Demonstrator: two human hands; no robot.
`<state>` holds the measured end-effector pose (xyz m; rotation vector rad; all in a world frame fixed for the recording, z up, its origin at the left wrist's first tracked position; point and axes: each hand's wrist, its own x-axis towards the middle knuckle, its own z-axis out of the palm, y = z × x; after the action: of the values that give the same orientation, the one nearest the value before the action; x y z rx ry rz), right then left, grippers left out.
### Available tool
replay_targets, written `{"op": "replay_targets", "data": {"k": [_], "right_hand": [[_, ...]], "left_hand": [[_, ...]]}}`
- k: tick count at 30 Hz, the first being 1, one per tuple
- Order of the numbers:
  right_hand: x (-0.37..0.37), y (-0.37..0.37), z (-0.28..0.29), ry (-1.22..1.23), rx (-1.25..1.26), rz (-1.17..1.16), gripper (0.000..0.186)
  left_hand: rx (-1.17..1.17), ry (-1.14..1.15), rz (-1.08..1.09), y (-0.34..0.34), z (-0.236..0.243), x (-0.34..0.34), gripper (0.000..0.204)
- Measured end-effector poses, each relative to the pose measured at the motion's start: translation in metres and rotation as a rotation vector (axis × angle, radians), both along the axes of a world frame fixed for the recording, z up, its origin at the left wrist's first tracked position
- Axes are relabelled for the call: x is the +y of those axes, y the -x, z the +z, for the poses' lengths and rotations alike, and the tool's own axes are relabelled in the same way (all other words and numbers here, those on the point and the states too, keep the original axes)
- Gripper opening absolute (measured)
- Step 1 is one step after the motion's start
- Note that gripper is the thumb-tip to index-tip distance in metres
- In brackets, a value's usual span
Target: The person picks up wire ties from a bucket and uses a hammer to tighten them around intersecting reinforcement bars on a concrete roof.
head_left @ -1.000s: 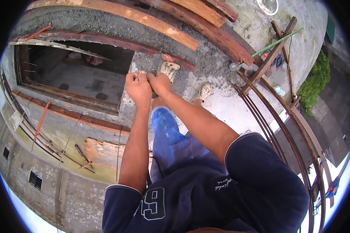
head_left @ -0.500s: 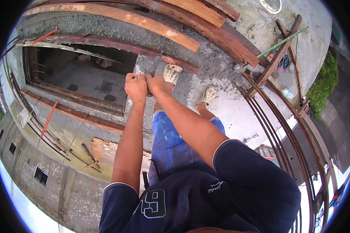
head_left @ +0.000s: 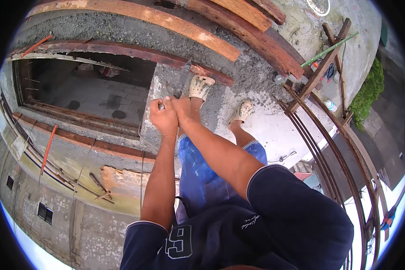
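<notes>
My left hand (head_left: pixel 163 119) is a closed fist, with a small grey rounded end showing at its fingers. Pressed beside it, my right hand (head_left: pixel 180 108) is closed too. From between them a long, narrow, dust-grey bar-like tool (head_left: pixel 181 81) reaches away over a rough concrete ledge (head_left: pixel 165 72). Its exact kind is not plain, and my hands hide its near part. Just right of the tool, my foot in a pale clog (head_left: pixel 201 87) stands on the ledge. The other clog (head_left: pixel 241 112) is on the pale concrete farther right.
Left of my hands is a rectangular opening (head_left: pixel 108 87) with a tiled floor below, edged by reddish boards (head_left: pixel 99 47). Long planks (head_left: pixel 166 27) lie beyond. Rusty rebars (head_left: pixel 317 153) and a timber frame (head_left: pixel 317 81) stand at the right, above a drop to a road.
Both hands have drawn back together toward my body, along the ledge. The whole view has shifted slightly. My feet stay on the same spots.
</notes>
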<state>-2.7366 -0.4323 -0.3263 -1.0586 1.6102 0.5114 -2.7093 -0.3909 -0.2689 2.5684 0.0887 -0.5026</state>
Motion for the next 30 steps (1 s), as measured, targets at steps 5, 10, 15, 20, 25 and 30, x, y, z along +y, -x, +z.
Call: {"op": "replay_targets", "data": {"k": [5, 10, 15, 20, 25, 30], "right_hand": [[0.07, 0.006, -0.012, 0.105, -0.065, 0.006, 0.046], [0.113, 0.01, -0.051, 0.135, -0.015, 0.131, 0.046], [0.102, 0.01, -0.034, 0.012, -0.018, 0.14, 0.05], [0.069, 0.019, -0.025, -0.116, -0.077, 0.179, 0.058], [0.059, 0.015, -0.046, -0.045, -0.074, 0.166, 0.061], [0.059, 0.012, -0.044, -0.039, -0.069, 0.332, 0.063]], "left_hand": [[-0.053, 0.121, 0.054, 0.009, -0.03, 0.076, 0.026], [-0.06, -0.039, 0.196, 0.031, -0.1, 0.145, 0.03], [0.012, -0.018, 0.296, 0.021, -0.075, 0.129, 0.03], [0.194, -0.363, 0.08, 0.01, -0.031, 0.092, 0.03], [0.256, -0.366, 0.241, 0.003, -0.039, 0.062, 0.033], [0.232, -0.352, 0.261, 0.002, -0.047, 0.067, 0.031]]}}
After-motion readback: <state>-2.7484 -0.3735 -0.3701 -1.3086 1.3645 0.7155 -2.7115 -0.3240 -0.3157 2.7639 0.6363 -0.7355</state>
